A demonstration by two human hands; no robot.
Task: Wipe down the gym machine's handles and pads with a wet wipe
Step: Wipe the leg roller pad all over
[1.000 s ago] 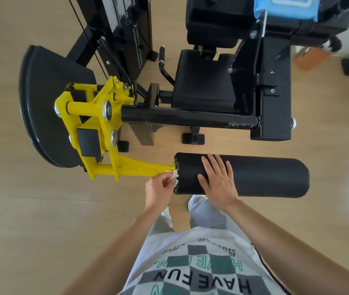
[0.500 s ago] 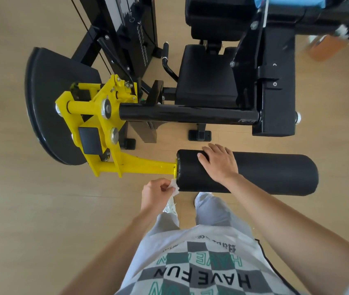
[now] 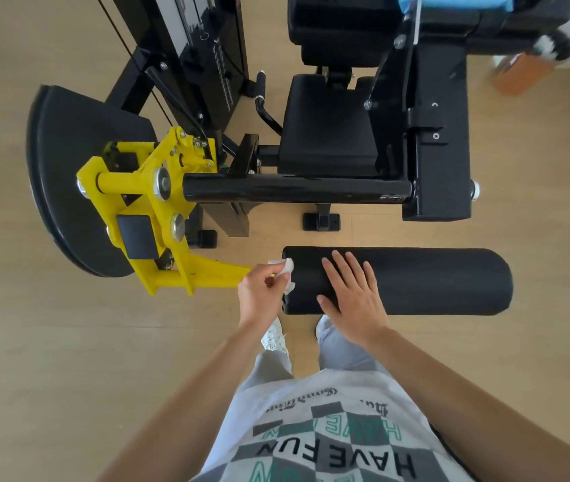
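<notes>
Just beyond the checked grey shirt (image 3: 328, 429), the left hand (image 3: 261, 293) has its fingers curled around a crumpled white wet wipe (image 3: 286, 274), pinching it and holding it against the left end face of the black roller pad (image 3: 433, 280). Just right of that hand, the right hand (image 3: 349, 297) lies flat on top of the same pad, fingers straight and slightly spread, holding nothing (only the palm and fingers touch the cover). The pad stretches well away to the right of both hands, lying level above a pale wood floor (image 3: 33, 342).

To the left of the left hand, and touching the pad's end, a yellow arm (image 3: 214, 273) runs out to a yellow bracket bolted beside a black curved plate (image 3: 68, 161). Beyond the hands, a glossy black crossbar (image 3: 294, 189) spans from the bracket to a black upright block. Farther still sits the black seat pad (image 3: 325, 133), with a short curved handle (image 3: 266, 106) just to its left and the weight stack (image 3: 214, 46) behind that. At the far right, an orange-brown box (image 3: 520, 74) stands on the floor.
</notes>
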